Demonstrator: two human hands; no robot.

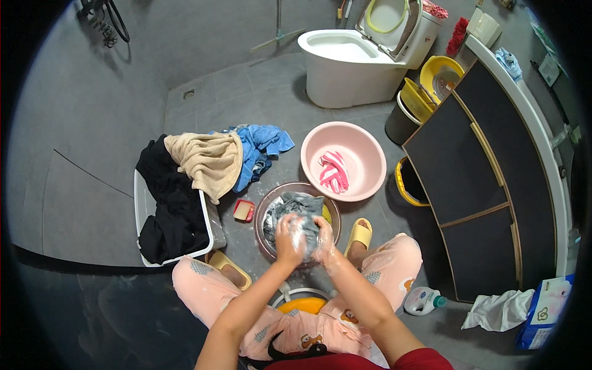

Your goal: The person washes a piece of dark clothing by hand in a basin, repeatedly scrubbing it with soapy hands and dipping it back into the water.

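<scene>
Both my hands are on a wet grey cloth (300, 206) in a brownish round basin (260, 240) on the floor. White suds cover my left hand (290, 238), which grips the cloth. My right hand (323, 238), wet and with a little foam, grips the cloth's other side. Something yellow (326, 214) shows at the basin's right inner edge. A bar of soap (243, 211) lies in a red dish left of the basin. Behind it on the right, a pink basin (377, 157) holds a pink-and-white striped cloth (334, 172).
A white-rimmed laundry basket (210, 222) with black clothes (173, 222) stands left, a beige towel (210, 157) and blue clothes (263, 138) beside it. A toilet (356, 78) stands behind. At right are a dark cabinet (462, 166), a bin (401, 122) and a detergent bottle (422, 300).
</scene>
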